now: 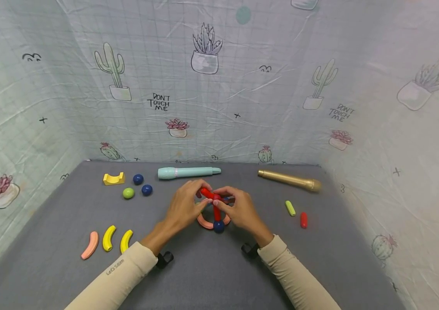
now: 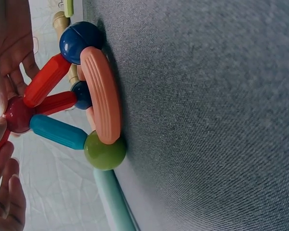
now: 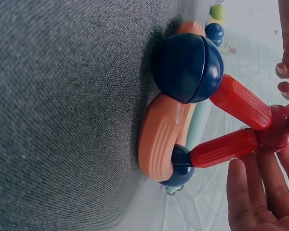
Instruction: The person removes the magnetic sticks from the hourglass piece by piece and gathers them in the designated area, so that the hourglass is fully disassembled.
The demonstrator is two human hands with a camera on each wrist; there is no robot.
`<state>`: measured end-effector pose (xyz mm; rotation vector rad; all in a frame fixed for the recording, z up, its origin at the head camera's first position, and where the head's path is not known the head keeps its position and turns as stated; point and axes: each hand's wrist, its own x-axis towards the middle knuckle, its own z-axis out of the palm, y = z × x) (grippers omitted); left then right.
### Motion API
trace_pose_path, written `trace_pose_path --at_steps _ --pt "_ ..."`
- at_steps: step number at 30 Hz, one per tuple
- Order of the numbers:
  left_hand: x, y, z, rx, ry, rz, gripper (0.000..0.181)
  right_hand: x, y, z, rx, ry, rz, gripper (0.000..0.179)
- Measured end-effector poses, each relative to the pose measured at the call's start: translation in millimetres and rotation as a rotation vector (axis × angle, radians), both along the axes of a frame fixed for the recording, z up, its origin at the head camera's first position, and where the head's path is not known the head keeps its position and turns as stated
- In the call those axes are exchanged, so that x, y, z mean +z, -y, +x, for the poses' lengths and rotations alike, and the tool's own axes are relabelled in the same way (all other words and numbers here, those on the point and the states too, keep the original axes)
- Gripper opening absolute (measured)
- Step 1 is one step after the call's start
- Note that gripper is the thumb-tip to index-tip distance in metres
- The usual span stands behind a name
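Between the hands stands a magnetic stick-and-ball frame. Its base ring has salmon curved sticks (image 2: 102,96), blue balls (image 3: 188,67) and a green ball (image 2: 105,150). Red straight sticks (image 3: 226,147) and a teal stick (image 2: 58,132) slope up from the ring to a red ball (image 2: 18,114) at the top. My left hand (image 1: 184,206) pinches another red stick (image 1: 206,193), whose inner end is at the red ball. My right hand (image 1: 241,209) grips the red ball between thumb and fingers. Fingers partly hide the top joint.
Leftward lie a yellow block (image 1: 113,178), loose blue balls (image 1: 138,179), a green ball (image 1: 128,193), yellow curved sticks (image 1: 109,238) and a salmon one (image 1: 90,245). Teal (image 1: 188,172) and gold microphones (image 1: 289,180) lie behind. At right are short yellow-green (image 1: 290,208) and red sticks (image 1: 304,220).
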<state>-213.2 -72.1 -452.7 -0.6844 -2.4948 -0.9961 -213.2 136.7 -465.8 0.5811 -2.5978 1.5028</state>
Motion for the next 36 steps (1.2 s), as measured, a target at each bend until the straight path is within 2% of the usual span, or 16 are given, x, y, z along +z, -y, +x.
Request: trace_pose_path --at_steps 5,10,12,15,20,25,27,33,36 --pt "-1.5 1.4 -0.9 -0.019 0.021 0.024 0.031 1.1 -0.2 1.4 0.005 -0.004 0.009 0.029" --pt "0.8 0.4 -3.8 -0.039 0.066 0.137 0.037 1.8 0.7 1.9 0.025 -0.052 0.025 0.032" --pt "1.6 -1.6 -5.2 -0.038 0.071 0.179 0.036 2.2 1.2 2.3 0.026 -0.070 0.024 0.033" --pt "2.0 -5.5 -6.0 -0.028 0.060 0.196 0.030 3.0 1.9 3.1 0.012 -0.079 -0.006 0.033" --pt "0.6 -10.1 -3.9 -0.029 0.026 0.135 0.022 6.5 4.1 4.5 -0.023 -0.088 -0.117 0.024" --pt "-2.2 -11.3 -1.7 -0.039 0.039 0.085 0.034 10.9 6.2 4.3 -0.080 -0.097 -0.178 0.022" --pt "-3.7 -11.4 -1.9 -0.038 0.063 0.086 0.036 11.4 6.5 2.9 -0.106 -0.070 -0.225 0.023" --pt "-5.8 -10.3 -3.1 -0.043 0.123 0.092 0.033 11.8 0.2 -3.7 -0.154 0.054 -0.455 0.025" --pt "-5.9 -9.2 -3.9 -0.051 0.128 0.066 0.031 11.2 -13.2 -5.8 -0.182 0.063 -0.436 0.025"
